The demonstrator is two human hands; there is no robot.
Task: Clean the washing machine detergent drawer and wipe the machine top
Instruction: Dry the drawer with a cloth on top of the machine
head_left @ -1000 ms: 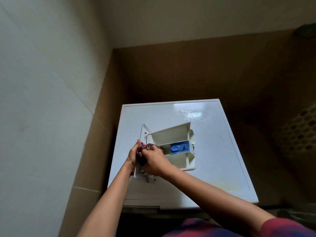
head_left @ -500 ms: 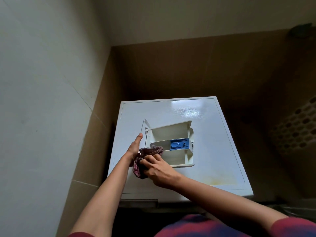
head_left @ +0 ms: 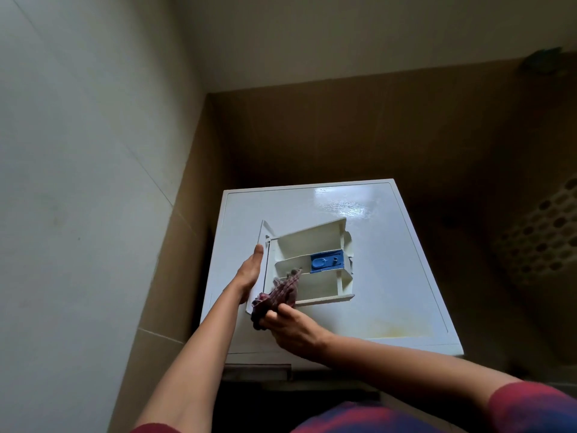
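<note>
A white detergent drawer point(head_left: 315, 242) with a blue insert point(head_left: 327, 261) lies on the white washing machine top point(head_left: 390, 276), its front panel facing left. My left hand point(head_left: 249, 270) presses flat against that front panel with straight fingers. A dark red checked cloth point(head_left: 279, 295) reaches into the drawer's near left compartment. My right hand point(head_left: 290, 326) grips the cloth's bunched end just in front of the drawer.
The machine stands in a corner between a pale wall point(head_left: 78, 182) on the left and brown panels point(head_left: 343, 135) behind. A perforated basket point(head_left: 546, 239) shows at the right edge. A yellowish stain point(head_left: 393, 329) marks the top near its front right.
My right hand has drawn back toward me with the cloth, whose free end now lies in the drawer. My left hand has straightened along the drawer's front panel.
</note>
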